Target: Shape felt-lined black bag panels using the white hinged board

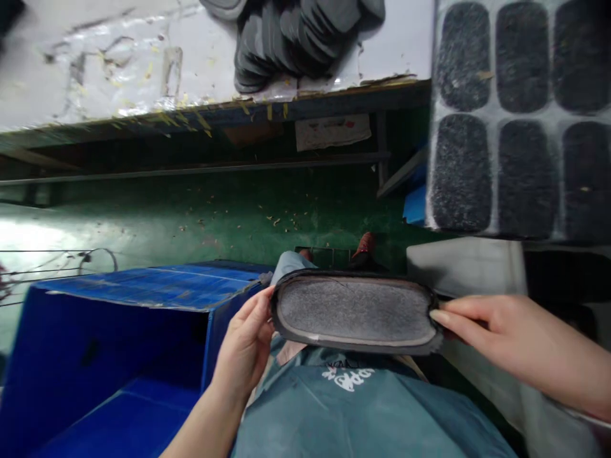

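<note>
An oblong dark piece with rounded ends [356, 312] is stretched level between my two hands, above my lap. Its middle is a speckled grey panel, bordered by a light line and a black rim that looks ragged at the right end. My left hand [251, 337] pinches the left end between thumb and fingers. At the opposite end, my right hand [482, 324] grips the rim with the thumb on top. The undersides of both grips are hidden.
A pile of dark flat oval pieces [296, 38] lies on the worn white worktable [143, 70] ahead. A board with dark oblong pads [463, 172] is at the right. An open-sided blue box [143, 286] stands at the left. Scraps litter the green floor [229, 216].
</note>
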Demonstrator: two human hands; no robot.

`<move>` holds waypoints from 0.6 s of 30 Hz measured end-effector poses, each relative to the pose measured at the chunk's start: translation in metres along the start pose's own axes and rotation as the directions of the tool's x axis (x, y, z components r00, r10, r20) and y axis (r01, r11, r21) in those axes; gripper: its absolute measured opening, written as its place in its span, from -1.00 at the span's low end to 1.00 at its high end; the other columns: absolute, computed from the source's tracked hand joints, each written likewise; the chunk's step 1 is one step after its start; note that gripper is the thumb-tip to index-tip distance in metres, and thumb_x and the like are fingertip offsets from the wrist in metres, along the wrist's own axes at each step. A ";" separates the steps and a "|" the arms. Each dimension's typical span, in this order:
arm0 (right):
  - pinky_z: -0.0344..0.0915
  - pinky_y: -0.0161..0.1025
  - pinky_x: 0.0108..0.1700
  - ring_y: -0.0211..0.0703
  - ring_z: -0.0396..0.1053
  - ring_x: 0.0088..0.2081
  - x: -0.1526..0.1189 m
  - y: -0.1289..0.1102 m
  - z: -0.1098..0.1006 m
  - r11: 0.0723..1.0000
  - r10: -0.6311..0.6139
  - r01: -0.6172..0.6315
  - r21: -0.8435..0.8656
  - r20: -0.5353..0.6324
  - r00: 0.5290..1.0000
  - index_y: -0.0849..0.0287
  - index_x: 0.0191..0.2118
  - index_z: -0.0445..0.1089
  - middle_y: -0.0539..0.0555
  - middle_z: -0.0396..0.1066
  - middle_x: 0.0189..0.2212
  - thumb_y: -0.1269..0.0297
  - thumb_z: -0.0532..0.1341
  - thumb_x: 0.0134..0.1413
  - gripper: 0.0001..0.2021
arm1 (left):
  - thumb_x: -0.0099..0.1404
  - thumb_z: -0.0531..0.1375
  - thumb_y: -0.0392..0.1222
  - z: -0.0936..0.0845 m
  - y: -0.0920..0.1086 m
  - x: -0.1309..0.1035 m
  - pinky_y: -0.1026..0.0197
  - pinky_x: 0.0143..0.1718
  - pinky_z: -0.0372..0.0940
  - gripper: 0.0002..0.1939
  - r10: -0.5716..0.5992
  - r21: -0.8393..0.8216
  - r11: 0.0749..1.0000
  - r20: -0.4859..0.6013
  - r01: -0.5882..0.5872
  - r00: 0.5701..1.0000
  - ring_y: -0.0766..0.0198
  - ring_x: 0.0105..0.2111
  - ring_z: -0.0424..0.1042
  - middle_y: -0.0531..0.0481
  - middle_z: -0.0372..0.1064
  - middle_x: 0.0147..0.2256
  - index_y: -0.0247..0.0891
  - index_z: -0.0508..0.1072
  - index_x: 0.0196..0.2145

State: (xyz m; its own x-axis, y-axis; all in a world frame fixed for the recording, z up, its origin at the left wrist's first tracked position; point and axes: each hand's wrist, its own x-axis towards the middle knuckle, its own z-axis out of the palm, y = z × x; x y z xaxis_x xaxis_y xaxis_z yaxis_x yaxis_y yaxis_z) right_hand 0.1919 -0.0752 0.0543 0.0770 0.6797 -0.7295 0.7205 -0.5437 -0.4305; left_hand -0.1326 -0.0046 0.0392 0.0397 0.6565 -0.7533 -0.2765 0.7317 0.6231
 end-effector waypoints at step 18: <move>0.32 -0.07 -0.25 0.19 0.46 -0.17 0.010 0.019 0.011 0.999 -0.012 0.010 -0.041 -0.030 0.999 0.00 -0.42 0.54 0.10 0.56 -0.22 -0.13 -0.02 0.05 -0.54 | 0.16 0.30 -0.17 -0.002 0.008 0.006 0.34 -0.32 0.22 -0.79 0.039 0.130 0.990 0.166 -0.061 0.985 0.38 -0.36 0.35 0.04 0.37 -0.34 -0.23 0.44 -0.23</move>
State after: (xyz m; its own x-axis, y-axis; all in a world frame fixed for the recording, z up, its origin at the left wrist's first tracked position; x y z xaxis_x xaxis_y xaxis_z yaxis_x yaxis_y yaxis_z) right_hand 0.1987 -0.0849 0.0329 0.0895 0.7005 -0.7080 0.7489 -0.5160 -0.4159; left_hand -0.1367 0.0052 0.0392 0.1877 0.7059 -0.6830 -0.1510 0.7078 0.6901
